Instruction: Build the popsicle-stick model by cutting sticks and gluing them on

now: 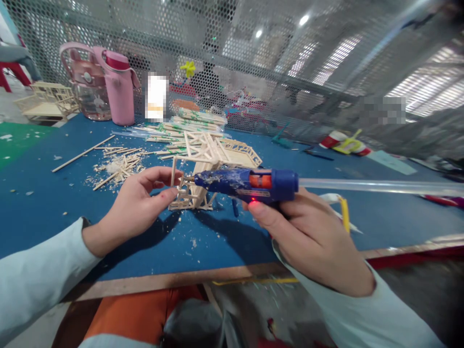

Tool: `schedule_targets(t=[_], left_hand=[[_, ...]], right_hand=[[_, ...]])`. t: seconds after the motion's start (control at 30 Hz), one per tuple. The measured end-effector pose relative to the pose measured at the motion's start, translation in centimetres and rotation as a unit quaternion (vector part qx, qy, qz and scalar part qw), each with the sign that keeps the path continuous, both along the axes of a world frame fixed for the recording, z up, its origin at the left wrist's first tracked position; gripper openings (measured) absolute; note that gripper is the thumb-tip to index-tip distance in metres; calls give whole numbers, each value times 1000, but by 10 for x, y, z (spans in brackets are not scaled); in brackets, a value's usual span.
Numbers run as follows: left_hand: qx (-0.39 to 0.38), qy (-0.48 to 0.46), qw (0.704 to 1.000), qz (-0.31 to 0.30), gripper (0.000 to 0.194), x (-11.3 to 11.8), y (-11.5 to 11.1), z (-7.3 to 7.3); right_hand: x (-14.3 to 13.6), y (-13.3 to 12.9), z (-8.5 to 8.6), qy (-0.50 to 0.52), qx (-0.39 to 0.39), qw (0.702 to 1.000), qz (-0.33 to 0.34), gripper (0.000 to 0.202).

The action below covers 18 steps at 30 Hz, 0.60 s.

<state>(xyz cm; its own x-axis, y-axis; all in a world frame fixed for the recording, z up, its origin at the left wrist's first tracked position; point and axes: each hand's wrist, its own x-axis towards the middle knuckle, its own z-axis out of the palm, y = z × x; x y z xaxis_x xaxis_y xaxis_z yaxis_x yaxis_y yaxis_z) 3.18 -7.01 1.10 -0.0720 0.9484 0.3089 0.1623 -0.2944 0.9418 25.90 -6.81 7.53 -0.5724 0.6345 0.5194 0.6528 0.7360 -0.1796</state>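
My right hand (308,232) is wrapped round a blue hot glue gun (235,182), with its thumb by a glowing red light. A long clear glue stick (362,185) runs out of the back of the gun. The nozzle points left and meets a small wooden stick model (203,166), though I cannot tell whether it touches. Fingers and thumb of my left hand (145,198) pinch the model's left side at a thin wooden stick. Part of the model is hidden behind the glue gun.
Loose sticks and scraps (123,166) lie at the left, with bundled sticks (195,123) behind. A pink bottle (121,92) and a clear pink jug (90,92) stand at the back left near another stick model (47,104). Perforated metal mesh (174,29) borders the blue table (152,261).
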Motion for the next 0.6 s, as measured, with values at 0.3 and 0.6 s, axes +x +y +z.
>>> schedule_targets(t=[0.3,0.6], left_hand=[[1,2,1000,3,18,0,0,0],[0,2,1000,6,20,0,0,0]], right_hand=[[0,-1,1,3,-1,1000,-7,31],[1,-1,1,1,-3,1000,-1,30]])
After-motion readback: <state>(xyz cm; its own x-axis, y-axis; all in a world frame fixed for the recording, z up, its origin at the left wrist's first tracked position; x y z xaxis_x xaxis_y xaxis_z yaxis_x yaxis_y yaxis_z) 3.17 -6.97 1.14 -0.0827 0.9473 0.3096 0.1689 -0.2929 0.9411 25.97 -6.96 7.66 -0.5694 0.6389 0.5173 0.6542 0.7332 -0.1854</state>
